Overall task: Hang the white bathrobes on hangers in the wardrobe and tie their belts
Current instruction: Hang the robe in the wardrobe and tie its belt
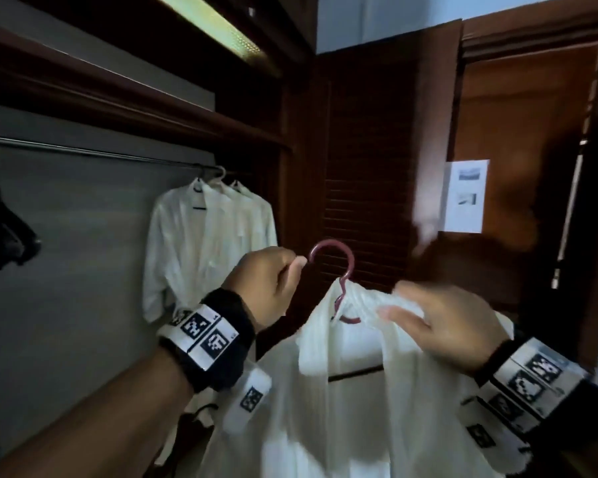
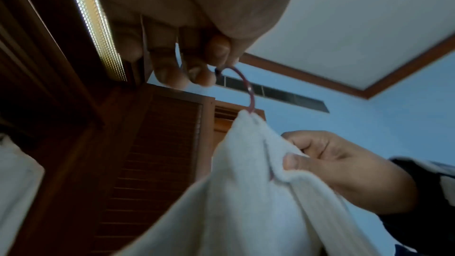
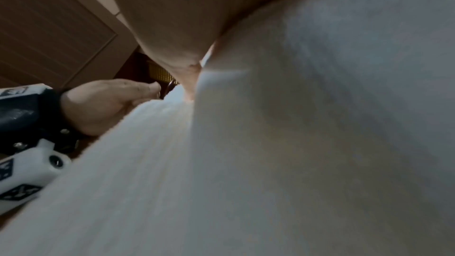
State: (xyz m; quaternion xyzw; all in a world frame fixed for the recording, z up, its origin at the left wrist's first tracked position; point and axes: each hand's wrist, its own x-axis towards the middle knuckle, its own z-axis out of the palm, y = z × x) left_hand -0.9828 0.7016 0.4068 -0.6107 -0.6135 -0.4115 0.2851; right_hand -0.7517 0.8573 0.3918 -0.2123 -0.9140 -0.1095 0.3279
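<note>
A white bathrobe (image 1: pixel 353 401) hangs on a red hanger (image 1: pixel 346 257) held up in front of the wardrobe. My left hand (image 1: pixel 296 267) pinches the tip of the hanger's hook; the left wrist view shows the fingertips (image 2: pixel 204 77) on the red hanger (image 2: pixel 247 89). My right hand (image 1: pixel 399 303) grips the robe's collar beside the hook, thumb on top of the cloth. That right hand (image 2: pixel 327 163) also shows in the left wrist view, holding the bathrobe (image 2: pixel 246 201). The bathrobe (image 3: pixel 295 143) fills most of the right wrist view, with my left hand (image 3: pixel 105 102) behind it.
The metal wardrobe rail (image 1: pixel 83 151) runs across the upper left. Two white bathrobes (image 1: pixel 208 243) hang at its right end. A dark item (image 1: pixel 4 232) hangs at the far left. The louvred wardrobe door (image 1: pixel 366 167) stands open behind the hanger; a paper sheet (image 1: pixel 463 196) is on the door beyond.
</note>
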